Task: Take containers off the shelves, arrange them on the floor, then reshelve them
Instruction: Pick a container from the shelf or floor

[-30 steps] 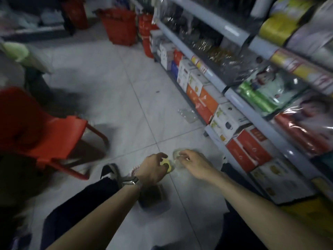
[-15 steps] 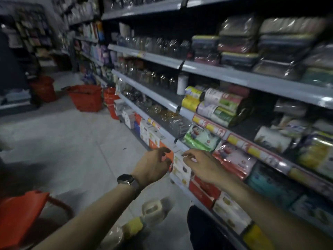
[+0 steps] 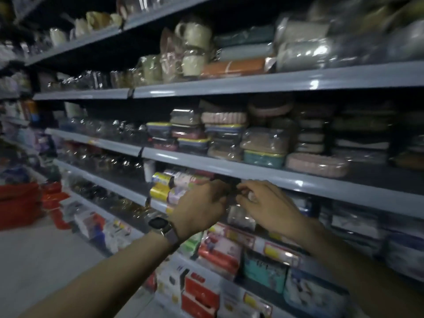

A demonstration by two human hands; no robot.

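Plastic-wrapped lidded containers (image 3: 263,145) are stacked on a grey shelf (image 3: 252,172) at the middle of the view, with a pink oval container (image 3: 316,165) to their right. My left hand (image 3: 202,207), with a watch on its wrist, and my right hand (image 3: 268,207) are raised side by side just below that shelf's front edge. Their fingers are loosely curled toward each other. I see nothing held in either hand, though the view is blurred. A clear wrapped pack (image 3: 241,216) lies on the shelf below, between the two hands.
Wrapped mugs (image 3: 195,49) fill the upper shelf. Yellow-ended rolls (image 3: 160,191) lie left of my left hand. Red and white boxes (image 3: 199,292) line the bottom shelf. Red baskets (image 3: 18,203) stand on the pale floor (image 3: 46,260) at the far left.
The view swung up from the floor to the shelves. Both hands left the small containers on the floor and rose to the shelf with rolls and wrapped packs.
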